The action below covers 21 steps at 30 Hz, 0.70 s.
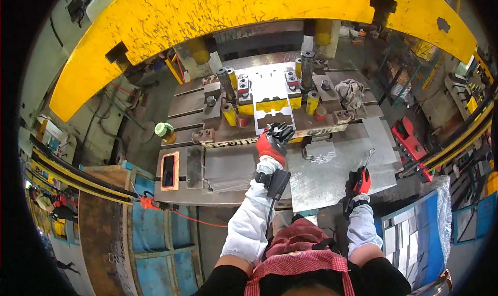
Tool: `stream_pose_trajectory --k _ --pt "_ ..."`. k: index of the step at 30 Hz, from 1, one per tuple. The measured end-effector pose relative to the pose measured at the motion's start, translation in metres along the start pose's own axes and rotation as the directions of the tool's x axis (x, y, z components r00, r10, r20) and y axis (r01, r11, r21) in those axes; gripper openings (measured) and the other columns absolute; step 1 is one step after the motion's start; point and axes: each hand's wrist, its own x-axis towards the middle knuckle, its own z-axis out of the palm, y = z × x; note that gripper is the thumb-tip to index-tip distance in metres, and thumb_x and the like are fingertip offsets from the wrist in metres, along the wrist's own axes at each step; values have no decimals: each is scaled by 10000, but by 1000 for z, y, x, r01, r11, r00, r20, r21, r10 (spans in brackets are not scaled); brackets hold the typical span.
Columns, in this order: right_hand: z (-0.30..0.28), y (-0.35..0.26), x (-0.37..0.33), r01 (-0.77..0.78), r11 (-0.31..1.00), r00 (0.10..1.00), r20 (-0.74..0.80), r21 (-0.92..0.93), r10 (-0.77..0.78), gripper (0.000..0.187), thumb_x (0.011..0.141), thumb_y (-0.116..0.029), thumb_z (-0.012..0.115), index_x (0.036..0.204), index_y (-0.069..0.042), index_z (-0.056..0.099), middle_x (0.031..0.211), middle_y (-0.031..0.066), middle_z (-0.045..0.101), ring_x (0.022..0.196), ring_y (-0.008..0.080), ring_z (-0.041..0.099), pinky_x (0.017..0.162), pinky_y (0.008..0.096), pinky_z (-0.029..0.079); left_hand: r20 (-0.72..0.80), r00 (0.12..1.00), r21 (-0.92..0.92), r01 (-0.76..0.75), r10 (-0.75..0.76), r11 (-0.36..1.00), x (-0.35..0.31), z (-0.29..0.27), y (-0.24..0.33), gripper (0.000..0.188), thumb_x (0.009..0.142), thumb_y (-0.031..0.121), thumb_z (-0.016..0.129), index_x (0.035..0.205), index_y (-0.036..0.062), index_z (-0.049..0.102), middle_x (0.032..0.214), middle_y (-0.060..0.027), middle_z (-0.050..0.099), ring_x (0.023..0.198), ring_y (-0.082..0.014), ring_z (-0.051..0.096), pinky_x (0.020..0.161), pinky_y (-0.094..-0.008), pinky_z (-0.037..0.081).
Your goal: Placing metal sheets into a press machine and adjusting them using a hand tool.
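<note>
While left fingers (283, 131) touch a sheet (270, 88), grip unclear, right fingers (354, 178) clasp a rod (370, 156).

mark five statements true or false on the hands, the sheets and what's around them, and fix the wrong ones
1. The left hand is at the near edge of the cut sheet. True.
2. The rag lies to the left of the cut sheet. False: the rag lies to its right.
3. The right hand holds a thin tool. True.
4. The sheet stack is to the right of the right hand. False: the sheet stack is to the left of the left hand.
5. The yellow beam spans the top of the view. True.
</note>
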Motion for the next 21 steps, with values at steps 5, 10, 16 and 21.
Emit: stream_pose_trajectory --k 5,10,16,21 --pt "-8 8 13 92 993 995 -40 -79 -95 264 829 -407 528 885 -154 482 548 59 479 363 206 425 329 334 334 40 999 -40 30 -28 999 3 1 -1 403 937 329 303 1004 -20 493 1044 -235 567 952 -405 566 884 -520 441" --pt "-5 8 9 94 994 995 -26 -61 -95 253 838 -372 527 920 -139 470 606 82 522 392 231 474 346 355 377 103 994 -1 -36 36 999 9 -18 -1 401 939 314 300 1024 -24 498 1048 -230 569 952 -403 566 886 -515 441" --pt "-6 5 1 72 997 997 17 -10 -72 241 839 -353 530 934 -138 472 607 82 512 411 219 475 359 350 379 21 999 36 -25 24 999 -2 -2 1 404 929 316 338 1024 -36 511 1028 -216 583 948 -377 576 884 -484 451" --pt "2 1 -5 97 992 995 -4 82 -97 165 842 -258 550 916 -136 465 581 52 485 384 169 417 341 298 351 32 999 29 -2 1 1000 -11 6 4 378 916 293 380 1037 -44 501 1013 -214 588 944 -366 581 869 -460 467"
